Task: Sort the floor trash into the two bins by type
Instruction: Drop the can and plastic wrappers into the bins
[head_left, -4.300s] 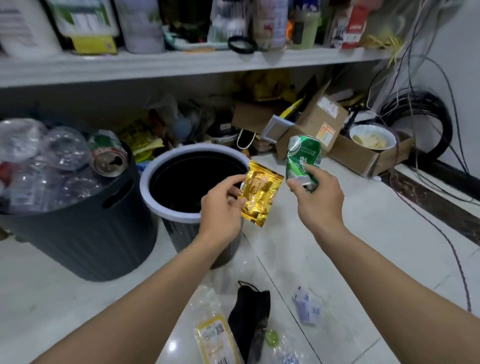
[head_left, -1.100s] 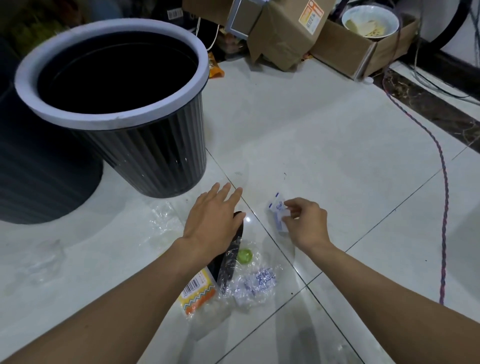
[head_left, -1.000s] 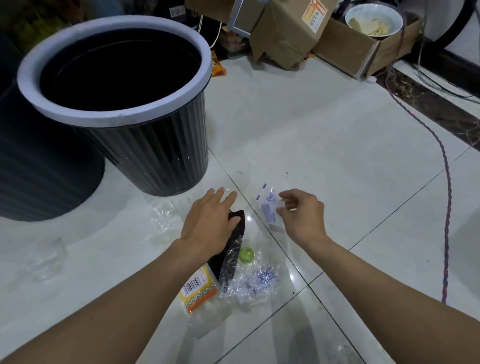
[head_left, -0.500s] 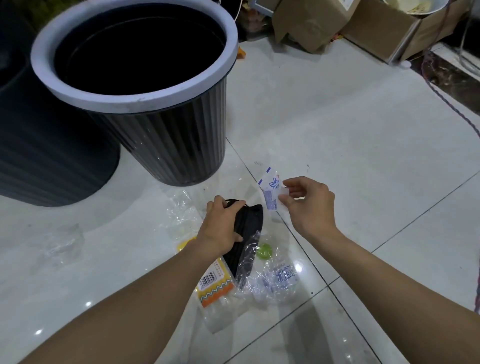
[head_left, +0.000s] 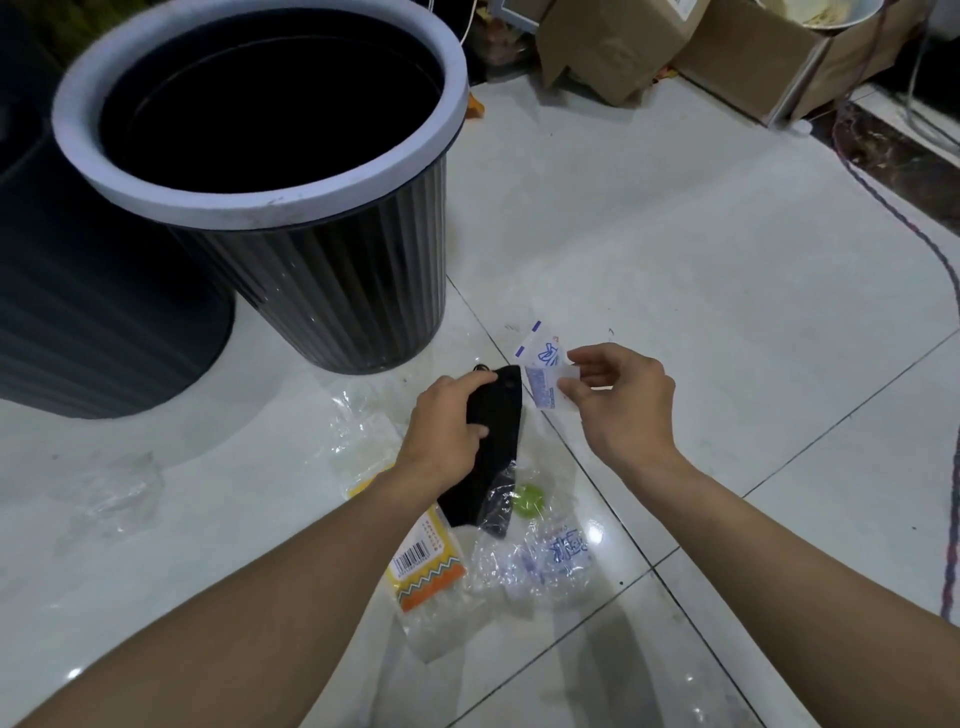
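Observation:
My left hand (head_left: 451, 431) grips a black face mask (head_left: 493, 447) and holds it just above the floor. My right hand (head_left: 621, 400) pinches a small white wrapper with blue print (head_left: 543, 371) beside the mask. Under them on the tiles lie a yellow and orange barcoded packet (head_left: 423, 564), a crumpled clear bottle with blue lettering (head_left: 545, 558) and a green cap (head_left: 527, 500). The dark ribbed bin with a pale rim (head_left: 260, 202) stands just beyond, its inside dark. A second, larger dark bin (head_left: 78, 322) sits to its left, mostly cut off.
Clear plastic film (head_left: 358, 421) lies by the bin's foot, and another clear scrap (head_left: 111, 493) lies at the left. Cardboard boxes (head_left: 727, 47) stand at the back right. A purple cable (head_left: 930, 249) runs down the right side over the white tiles.
My left hand has closed on the black mask and raised it off the floor. My right hand has picked the white wrapper up from the tiles. The view has dipped closer.

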